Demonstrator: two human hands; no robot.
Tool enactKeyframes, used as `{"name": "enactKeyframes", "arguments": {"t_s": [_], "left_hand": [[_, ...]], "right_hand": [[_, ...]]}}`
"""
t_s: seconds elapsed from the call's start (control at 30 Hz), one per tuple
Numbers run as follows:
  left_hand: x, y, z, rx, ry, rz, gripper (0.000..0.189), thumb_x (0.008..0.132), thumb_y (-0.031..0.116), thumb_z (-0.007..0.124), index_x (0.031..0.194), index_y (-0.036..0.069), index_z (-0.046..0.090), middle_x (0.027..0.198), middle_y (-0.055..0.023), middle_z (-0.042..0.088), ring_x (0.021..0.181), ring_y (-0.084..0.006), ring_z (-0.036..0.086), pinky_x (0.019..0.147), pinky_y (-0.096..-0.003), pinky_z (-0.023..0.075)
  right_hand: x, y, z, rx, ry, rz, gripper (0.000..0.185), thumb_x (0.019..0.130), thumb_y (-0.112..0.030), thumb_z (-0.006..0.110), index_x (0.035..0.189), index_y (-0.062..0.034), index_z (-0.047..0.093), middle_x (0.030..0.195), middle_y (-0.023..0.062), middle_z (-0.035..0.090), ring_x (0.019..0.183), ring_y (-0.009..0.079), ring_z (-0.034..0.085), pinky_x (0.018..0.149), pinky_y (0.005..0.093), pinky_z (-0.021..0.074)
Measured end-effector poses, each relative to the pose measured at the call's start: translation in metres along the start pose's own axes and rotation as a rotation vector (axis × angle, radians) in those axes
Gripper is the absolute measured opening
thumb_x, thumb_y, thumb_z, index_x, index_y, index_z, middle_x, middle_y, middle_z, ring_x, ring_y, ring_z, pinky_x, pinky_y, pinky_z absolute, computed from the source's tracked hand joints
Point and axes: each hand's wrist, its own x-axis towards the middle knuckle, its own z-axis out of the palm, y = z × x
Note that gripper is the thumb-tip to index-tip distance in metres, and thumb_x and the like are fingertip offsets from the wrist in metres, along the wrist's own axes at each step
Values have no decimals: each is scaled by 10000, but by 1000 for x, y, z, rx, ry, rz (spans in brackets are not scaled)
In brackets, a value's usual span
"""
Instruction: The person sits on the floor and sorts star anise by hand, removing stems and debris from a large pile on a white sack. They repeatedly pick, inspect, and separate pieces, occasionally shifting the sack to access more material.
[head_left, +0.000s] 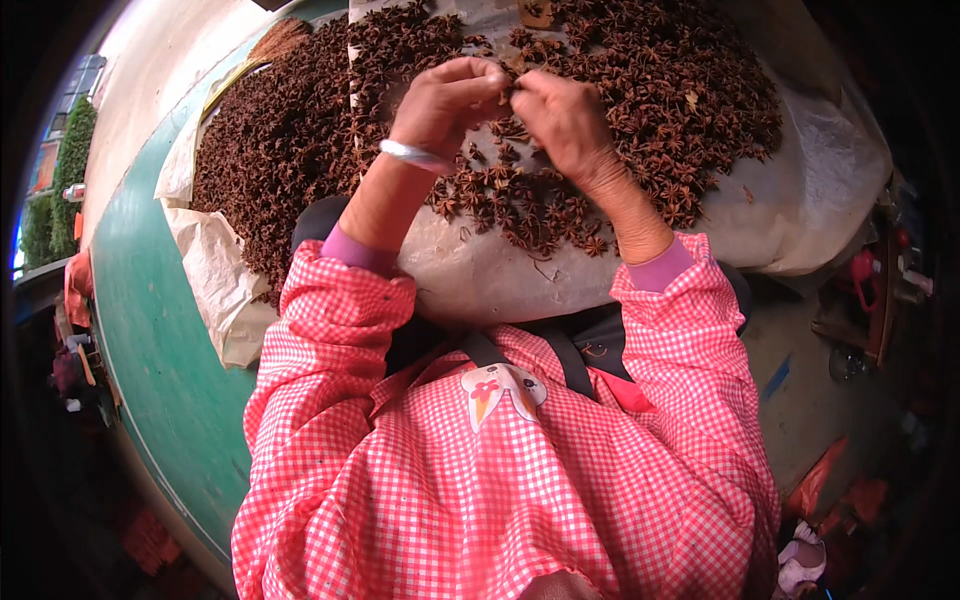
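Observation:
My left hand, with a silver bangle at its wrist, is raised over the star anise with fingertips pinched. My right hand meets it from the right, thumb and forefinger pressed together. Between the two sets of fingertips is a small dark piece, probably star anise, mostly covered by the fingers. Below the hands, loose star anise pods lie scattered on a pale plastic sheet. A denser spread of star anise covers the sheet to the right.
A large dark heap of star anise fills the left side, bordered by a crumpled whitish sack. Beyond it runs a green floor. A reddish broom head lies at the upper left. A pale shoe is at the lower right.

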Motion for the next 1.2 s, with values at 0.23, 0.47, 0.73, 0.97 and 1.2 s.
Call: {"name": "enactKeyframes", "arguments": {"t_s": [0.23, 0.47, 0.73, 0.97, 1.2], "left_hand": [[-53, -22, 24, 1067, -481, 55, 131, 891, 121, 653, 933, 21, 726, 864, -86, 706, 778, -194, 684, 633, -322, 539], [17, -69, 19, 2100, -81, 622, 123, 726, 128, 622, 835, 123, 680, 1044, -68, 620, 1029, -230, 556, 896, -478, 365], [15, -27, -7, 1648, 3, 539, 102, 807, 177, 627, 770, 96, 676, 724, -63, 638, 714, -247, 658, 657, -420, 503], [-32, -2, -28, 1940, 10, 315, 98, 842, 140, 608, 784, 96, 675, 800, -40, 640, 817, -270, 645, 667, -381, 464], [9, -39, -34, 2068, -73, 690, 142, 846, 120, 561, 904, 139, 689, 954, -23, 661, 994, -220, 606, 830, -454, 366]], "right_hand": [[7, 16, -43, 129, 41, 233, 379, 921, -217, 646, 1268, -73, 597, 842, 37, 713, 626, 117, 651, 560, 229, 529], [-1, 60, -11, -730, -35, -325, 151, 834, -83, 647, 970, -140, 675, 909, 20, 647, 896, 190, 639, 716, 322, 574], [9, 65, 18, -886, -51, -476, 66, 734, -50, 656, 750, -98, 614, 790, 55, 585, 829, 227, 622, 636, 352, 517], [24, 57, 19, -1066, -164, -356, 85, 726, -107, 692, 725, -127, 609, 744, 31, 593, 696, 141, 579, 553, 316, 497], [-28, 8, -52, 241, -427, -50, 125, 846, -157, 670, 840, -37, 704, 826, 7, 670, 746, 94, 619, 653, 248, 494]]}}
